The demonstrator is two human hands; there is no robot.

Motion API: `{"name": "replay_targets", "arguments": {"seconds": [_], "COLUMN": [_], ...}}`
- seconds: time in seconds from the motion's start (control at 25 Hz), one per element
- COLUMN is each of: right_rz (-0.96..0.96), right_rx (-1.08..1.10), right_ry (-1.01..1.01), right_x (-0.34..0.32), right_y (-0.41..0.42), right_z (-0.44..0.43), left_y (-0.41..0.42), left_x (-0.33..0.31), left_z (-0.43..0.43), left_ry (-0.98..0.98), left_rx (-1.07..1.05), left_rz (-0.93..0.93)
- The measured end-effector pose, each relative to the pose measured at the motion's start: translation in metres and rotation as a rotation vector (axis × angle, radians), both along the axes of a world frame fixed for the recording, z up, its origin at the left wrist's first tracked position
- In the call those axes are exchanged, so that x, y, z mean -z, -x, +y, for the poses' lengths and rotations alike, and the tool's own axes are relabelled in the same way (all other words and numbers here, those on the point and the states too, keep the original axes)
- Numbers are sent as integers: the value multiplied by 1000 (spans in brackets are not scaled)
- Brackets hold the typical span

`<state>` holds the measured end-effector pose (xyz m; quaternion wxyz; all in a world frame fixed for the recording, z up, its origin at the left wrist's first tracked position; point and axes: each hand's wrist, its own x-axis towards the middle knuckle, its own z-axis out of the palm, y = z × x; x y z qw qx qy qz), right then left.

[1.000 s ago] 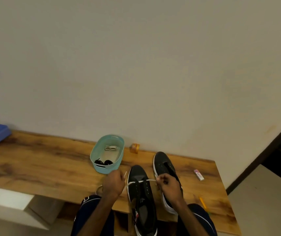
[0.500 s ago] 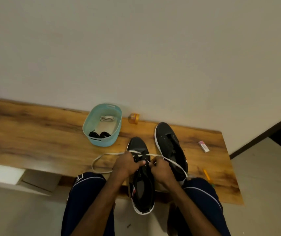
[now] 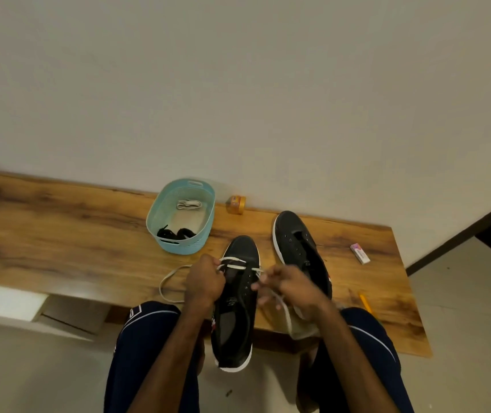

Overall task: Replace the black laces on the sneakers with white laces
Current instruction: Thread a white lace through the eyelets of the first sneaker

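Left hand (image 3: 204, 283): pinching white lace (image 3: 236, 266).
Right hand (image 3: 296, 286): gripping the lace's other end.
Sneaker (image 3: 239, 305): between both hands.

Open tabletop (image 3: 59, 242) left of basket (image 3: 183, 247); second sneaker (image 3: 293, 234) seemingly close at right.

Motion blur on right hand (image 3: 293, 286)

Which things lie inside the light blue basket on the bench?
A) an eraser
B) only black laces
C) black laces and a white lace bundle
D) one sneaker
C: in the light blue basket, black laces lie at the near end and a white lace bundle at the far end.
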<state>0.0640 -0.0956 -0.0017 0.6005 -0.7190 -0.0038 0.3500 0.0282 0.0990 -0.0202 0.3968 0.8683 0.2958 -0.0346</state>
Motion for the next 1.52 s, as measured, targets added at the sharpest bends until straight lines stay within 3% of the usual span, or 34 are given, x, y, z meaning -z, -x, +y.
{"name": "replay_targets", "arguments": {"seconds": [0.04, 0.12, 0.2, 0.32, 0.44, 0.68, 0.8, 1.0, 1.2, 1.28, 1.32, 1.4, 1.52], "right_rz": [-46, -327, -506, -562, -530, 135, 166, -16, -609, -782, -864, -976, -821], "right_rx": [81, 178, 8, -254, -240, 38, 27, 107, -10, -47, -28, 11, -83], "right_ry": [-30, 287, 690, 919, 786, -63, -247, -85, 710, 919, 926, 751, 507], "right_x": [-3, 1, 10, 21, 18, -21, -27, -14, 9, 16, 19, 21, 23], "right_y": [-5, -13, -7, 13, 17, 21, 21, 17, 4, 2, 1, 0, -5], "right_z": [-4, -7, -1, 19, 29, 28, 30, 28, 21, 24, 27, 34, 48], "left_y": [0, 0, 0, 0, 0, -3, -6, -5, -5, -4, -3, -3, -2], "left_x": [0, 0, 0, 0, 0, 3, 3, 4, 6, 7, 6, 6, 6], "left_z": [0, -2, -3, -6, -5, -3, -5, -5, -1, -2, -2, -2, -2], "left_ry": [4, -8, -24, -33, -23, -37, -58, -56, -15, 36, 56, 86, 98], "left_rx": [-3, -3, -1, 4, -6, 3, 24, 24, 41, 27, 21, 8, 11], "left_rz": [1, 5, 3, -3, 8, 34, 40, 35, 39, 27, 24, 19, 19]}}
